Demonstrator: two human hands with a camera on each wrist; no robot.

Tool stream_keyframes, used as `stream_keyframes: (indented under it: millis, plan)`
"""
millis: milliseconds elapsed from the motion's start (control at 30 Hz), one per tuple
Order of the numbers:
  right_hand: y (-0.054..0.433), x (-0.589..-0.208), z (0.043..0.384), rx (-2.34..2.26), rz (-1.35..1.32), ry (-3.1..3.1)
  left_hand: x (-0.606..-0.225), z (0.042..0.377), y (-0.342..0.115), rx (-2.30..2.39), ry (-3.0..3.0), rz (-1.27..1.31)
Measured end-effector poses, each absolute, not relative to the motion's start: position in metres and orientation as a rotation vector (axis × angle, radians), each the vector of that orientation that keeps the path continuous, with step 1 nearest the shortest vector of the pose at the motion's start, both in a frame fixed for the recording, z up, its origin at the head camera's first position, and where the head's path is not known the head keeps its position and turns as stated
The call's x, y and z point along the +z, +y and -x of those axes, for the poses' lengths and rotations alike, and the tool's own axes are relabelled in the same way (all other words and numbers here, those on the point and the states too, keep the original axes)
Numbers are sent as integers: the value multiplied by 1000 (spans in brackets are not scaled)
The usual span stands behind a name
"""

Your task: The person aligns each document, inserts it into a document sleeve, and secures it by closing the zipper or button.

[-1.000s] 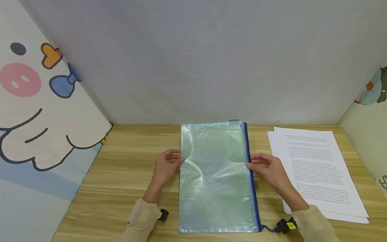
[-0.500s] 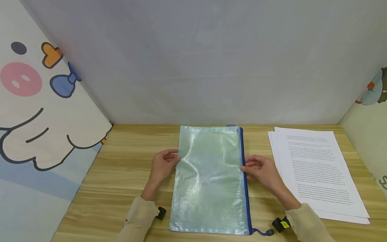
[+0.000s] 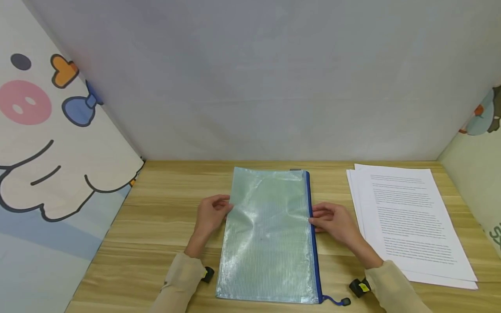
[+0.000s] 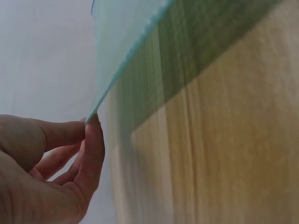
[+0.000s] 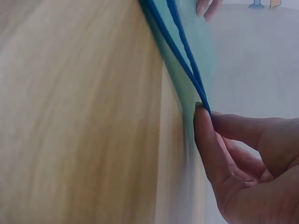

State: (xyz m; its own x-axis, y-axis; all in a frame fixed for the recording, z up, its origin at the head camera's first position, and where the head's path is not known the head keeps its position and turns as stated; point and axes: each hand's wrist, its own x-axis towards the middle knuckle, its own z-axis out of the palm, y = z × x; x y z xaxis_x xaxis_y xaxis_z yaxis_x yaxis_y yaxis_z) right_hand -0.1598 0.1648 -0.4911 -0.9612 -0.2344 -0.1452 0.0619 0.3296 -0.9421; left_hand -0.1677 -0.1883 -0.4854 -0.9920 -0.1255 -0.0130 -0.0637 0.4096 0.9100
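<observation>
A translucent pale green zipper file bag (image 3: 270, 243) with a ribbed surface is held upright lengthwise between both hands in the head view. My left hand (image 3: 211, 214) pinches its left edge between thumb and fingers; in the left wrist view that edge stands above the wood and casts a shadow. On the opposite side, my right hand (image 3: 332, 221) pinches the dark blue zipper edge (image 3: 316, 261). The right wrist view shows two blue strips with a gap between them, meeting at the fingertips. A blue cord with a dark end (image 3: 344, 301) hangs from the near right corner.
Right of the bag lies a stack of printed paper sheets (image 3: 415, 226) on the wooden table (image 3: 156, 226). A grey wall (image 3: 274, 87) rises behind, and a cartoon-printed panel (image 3: 39, 174) stands along the left.
The bag has moved a little left and toward me, its far edge dropping below the table's back edge. Both hands have kept their pinch, the right shifting left with it.
</observation>
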Motion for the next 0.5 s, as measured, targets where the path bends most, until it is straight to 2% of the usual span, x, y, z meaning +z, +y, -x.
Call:
stream_keyframes:
  millis: [500]
  plan:
    - [157,-494,160,-1544,192,2528,-489,167,-191,-1499,-2795,-132]
